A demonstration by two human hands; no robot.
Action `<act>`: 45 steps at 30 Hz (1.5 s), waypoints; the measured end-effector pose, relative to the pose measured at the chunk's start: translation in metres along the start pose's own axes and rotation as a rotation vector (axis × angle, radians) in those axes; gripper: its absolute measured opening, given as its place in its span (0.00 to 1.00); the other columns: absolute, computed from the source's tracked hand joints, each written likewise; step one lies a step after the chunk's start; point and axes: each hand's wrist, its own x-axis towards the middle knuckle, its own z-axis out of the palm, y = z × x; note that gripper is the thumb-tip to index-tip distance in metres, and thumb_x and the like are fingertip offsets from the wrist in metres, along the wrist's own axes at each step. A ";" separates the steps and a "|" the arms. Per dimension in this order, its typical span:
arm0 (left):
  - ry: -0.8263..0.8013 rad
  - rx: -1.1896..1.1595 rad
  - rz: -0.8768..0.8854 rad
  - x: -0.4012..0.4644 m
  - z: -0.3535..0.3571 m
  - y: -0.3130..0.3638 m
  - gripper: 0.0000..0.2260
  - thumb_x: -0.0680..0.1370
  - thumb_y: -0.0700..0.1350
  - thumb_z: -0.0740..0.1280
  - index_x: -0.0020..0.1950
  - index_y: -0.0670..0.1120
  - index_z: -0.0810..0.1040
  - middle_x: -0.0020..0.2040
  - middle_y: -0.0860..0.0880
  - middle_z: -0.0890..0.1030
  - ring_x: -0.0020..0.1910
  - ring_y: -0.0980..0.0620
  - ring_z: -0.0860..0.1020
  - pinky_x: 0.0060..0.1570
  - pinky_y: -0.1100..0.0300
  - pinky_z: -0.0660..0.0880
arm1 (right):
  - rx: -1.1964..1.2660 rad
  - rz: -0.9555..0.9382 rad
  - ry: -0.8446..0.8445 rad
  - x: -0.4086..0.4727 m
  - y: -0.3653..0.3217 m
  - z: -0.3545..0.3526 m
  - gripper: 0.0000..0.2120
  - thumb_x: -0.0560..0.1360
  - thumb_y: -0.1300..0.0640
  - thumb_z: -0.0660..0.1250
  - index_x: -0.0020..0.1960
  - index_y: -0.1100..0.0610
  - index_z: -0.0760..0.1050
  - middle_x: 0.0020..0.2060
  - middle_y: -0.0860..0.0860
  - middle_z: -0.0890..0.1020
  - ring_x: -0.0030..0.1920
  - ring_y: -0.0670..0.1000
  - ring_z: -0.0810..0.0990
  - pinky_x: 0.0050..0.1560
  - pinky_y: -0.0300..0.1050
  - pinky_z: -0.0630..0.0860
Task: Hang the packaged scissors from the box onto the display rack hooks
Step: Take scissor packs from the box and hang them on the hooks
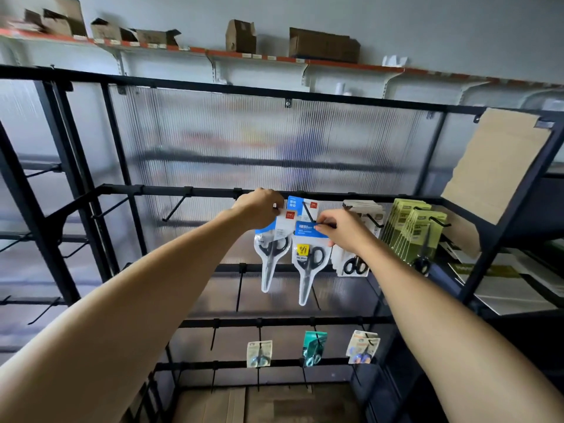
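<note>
Two blue-carded scissor packs hang at the middle of the black display rack [171, 189]. My left hand [259, 209] pinches the top of the left pack [271, 254]. My right hand [341, 228] pinches the top of the right pack [308, 264], just below a black hook [309, 212]. Behind them a third blue card [297, 206] sits on that hook. Whether either held pack is on a hook cannot be told. The box is not clearly in view.
White scissor packs [355, 261] and green packs [412, 236] hang to the right. Bare hooks [174, 210] stick out at left. Three small packs [312, 349] hang on a lower bar. Cardboard [494, 166] leans at right; boxes [323, 45] stand on the top shelf.
</note>
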 end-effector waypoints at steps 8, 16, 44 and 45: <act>-0.004 0.048 0.006 0.009 0.001 0.007 0.09 0.81 0.47 0.62 0.60 0.53 0.78 0.51 0.51 0.78 0.39 0.52 0.74 0.31 0.61 0.67 | 0.003 -0.014 0.052 0.007 -0.003 -0.001 0.05 0.80 0.57 0.64 0.46 0.51 0.77 0.42 0.47 0.81 0.36 0.48 0.80 0.39 0.47 0.78; -0.018 0.071 -0.018 0.020 0.005 0.006 0.09 0.80 0.50 0.63 0.59 0.56 0.77 0.50 0.52 0.78 0.42 0.51 0.76 0.32 0.61 0.70 | -0.052 -0.005 -0.058 0.026 0.002 -0.004 0.06 0.81 0.61 0.61 0.48 0.52 0.74 0.46 0.52 0.82 0.36 0.48 0.84 0.41 0.50 0.78; -0.120 -0.006 0.027 0.028 0.012 -0.011 0.06 0.79 0.46 0.67 0.54 0.50 0.80 0.49 0.49 0.79 0.44 0.47 0.79 0.43 0.54 0.78 | -0.211 0.139 0.285 0.085 0.005 0.035 0.07 0.77 0.60 0.58 0.43 0.61 0.71 0.39 0.50 0.70 0.37 0.53 0.71 0.31 0.45 0.56; -0.142 -0.030 0.042 0.027 0.011 -0.011 0.06 0.79 0.44 0.67 0.54 0.48 0.81 0.48 0.49 0.79 0.44 0.48 0.78 0.43 0.55 0.77 | -0.243 0.119 0.285 0.084 0.003 0.035 0.04 0.77 0.62 0.60 0.44 0.61 0.71 0.40 0.51 0.71 0.39 0.55 0.72 0.32 0.44 0.59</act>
